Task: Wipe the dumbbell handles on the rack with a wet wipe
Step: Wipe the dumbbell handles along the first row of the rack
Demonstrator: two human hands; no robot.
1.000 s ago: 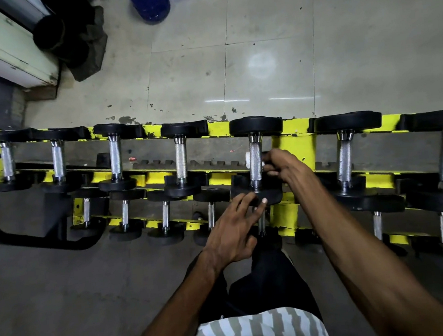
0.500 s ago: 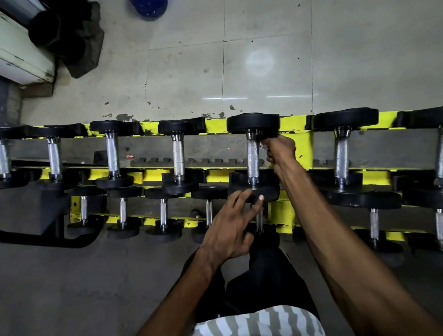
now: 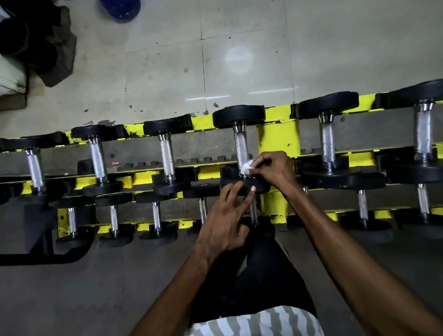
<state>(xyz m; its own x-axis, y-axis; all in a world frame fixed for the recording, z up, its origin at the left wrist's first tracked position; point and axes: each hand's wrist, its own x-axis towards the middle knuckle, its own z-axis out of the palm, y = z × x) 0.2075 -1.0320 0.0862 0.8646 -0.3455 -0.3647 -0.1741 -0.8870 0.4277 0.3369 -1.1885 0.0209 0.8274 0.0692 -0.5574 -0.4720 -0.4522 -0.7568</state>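
Observation:
A yellow and black rack (image 3: 278,135) holds two rows of black dumbbells with knurled chrome handles. My right hand (image 3: 272,168) pinches a small white wet wipe (image 3: 246,166) against the near end of the middle upper dumbbell's handle (image 3: 241,145). My left hand (image 3: 228,221) rests with spread fingers on that dumbbell's near black head (image 3: 231,173), holding nothing. Part of the near head is hidden under both hands.
More dumbbells sit left (image 3: 166,157) and right (image 3: 327,141) on the upper row, smaller ones (image 3: 156,218) on the lower row. Pale floor tiles (image 3: 231,58) lie beyond the rack. Blue objects (image 3: 117,1) and dark rolled items (image 3: 26,37) stand at the far left.
My right hand slid with the wipe from the far end of the handle down to its near end. My left hand stayed on the dumbbell's near head.

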